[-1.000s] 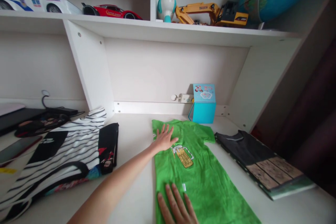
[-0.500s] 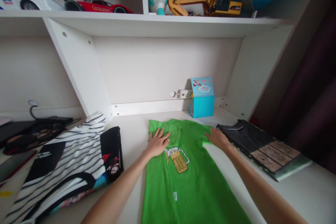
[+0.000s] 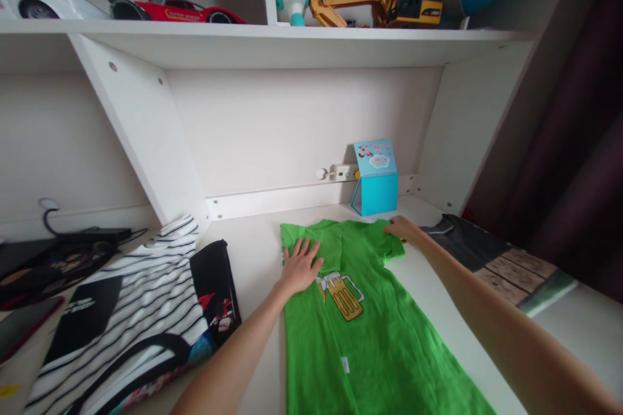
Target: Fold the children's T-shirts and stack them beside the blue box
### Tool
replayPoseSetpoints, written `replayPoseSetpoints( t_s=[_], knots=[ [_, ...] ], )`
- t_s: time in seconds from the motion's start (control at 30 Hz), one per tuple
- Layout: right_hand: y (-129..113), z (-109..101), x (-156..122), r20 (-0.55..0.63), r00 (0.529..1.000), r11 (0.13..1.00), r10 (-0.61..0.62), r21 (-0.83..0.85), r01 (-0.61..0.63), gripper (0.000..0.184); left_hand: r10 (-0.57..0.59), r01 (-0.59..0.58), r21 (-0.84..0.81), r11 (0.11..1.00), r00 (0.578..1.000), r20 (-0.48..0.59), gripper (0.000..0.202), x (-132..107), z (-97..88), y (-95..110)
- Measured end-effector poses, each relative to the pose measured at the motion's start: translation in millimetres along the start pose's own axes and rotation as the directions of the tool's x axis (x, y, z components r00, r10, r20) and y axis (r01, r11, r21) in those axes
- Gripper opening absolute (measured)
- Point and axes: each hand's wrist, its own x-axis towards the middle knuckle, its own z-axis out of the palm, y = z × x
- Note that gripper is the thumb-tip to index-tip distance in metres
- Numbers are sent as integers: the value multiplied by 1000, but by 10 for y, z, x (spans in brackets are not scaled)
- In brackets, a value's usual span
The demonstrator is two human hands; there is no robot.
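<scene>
The green shirt lies front up on the worktop, its left side folded in over part of the mug print. A small white label sits below the print; its writing is too small to read. One second ago the right hand lay low on the shirt; now it is up at the right sleeve, pinching its upper outer corner, wrist bent inward. The left hand stays flat on the folded-in part, fingers spread and pointing away. Striped clothes lie to the left, a dark shirt to the right. Behind stands a blue calendar. On the shelf above, the yellow excavator reads "TRUCK"; the red car's lettering is blurred.
</scene>
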Motion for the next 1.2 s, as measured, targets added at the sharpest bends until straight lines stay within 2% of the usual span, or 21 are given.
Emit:
replayPoseSetpoints(
  t_s=[0.2,0.27,0.4,0.53,0.6,0.67,0.73,0.8,0.83,0.9,1.0,1.1,1.17,1.2],
  knots=[
    [-769,-235,73,165,985,997,-43,-59,54,29,9,-10,-24,1000,999,-47,58,-20,16,-16],
    [-935,-251,56,216,975,997,-51,-42,62,28,8,-9,-23,1000,999,-49,58,-21,21,-25],
    [-995,-224,-10,254,966,999,-51,-5,54,29,11,-13,-22,1000,998,-62,58,-22,30,-35],
    [-1042,-184,-92,156,985,997,-79,16,78,29,8,-11,-42,999,998,-65,56,-21,41,-25],
    [-1196,-111,-175,112,984,989,-141,50,136,28,-6,-1,-89,996,997,-75,56,-16,39,-18],
    [-1420,2,-300,103,964,965,-246,114,235,28,-45,26,-171,985,993,-111,58,-6,28,-18],
    [-1631,105,-453,123,916,913,-383,199,355,29,-100,59,-260,964,985,-144,58,4,7,-28],
    [-1722,134,-620,138,852,847,-505,267,459,29,-144,86,-330,940,977,-157,59,9,-21,-43],
    [-1694,113,-711,139,825,821,-547,282,497,27,-160,96,-355,930,975,-156,59,7,-37,-49],
    [-1471,30,-917,135,797,795,-588,274,541,21,-184,113,-386,915,971,-150,58,-2,-65,-55],
    [-826,-24,-1340,171,801,815,-574,206,541,24,-185,113,-395,912,972,-147,51,-14,-84,-50],
    [-182,199,-1885,257,825,863,-503,103,494,31,-152,79,-394,916,976,-158,46,7,-68,-50],
    [59,448,-2239,200,862,883,-466,40,468,42,-149,73,-399,914,976,-161,47,39,-48,-64],
    [111,564,-2396,206,857,879,-472,37,475,40,-153,75,-403,912,974,-165,47,56,-38,-77]
  ],
)
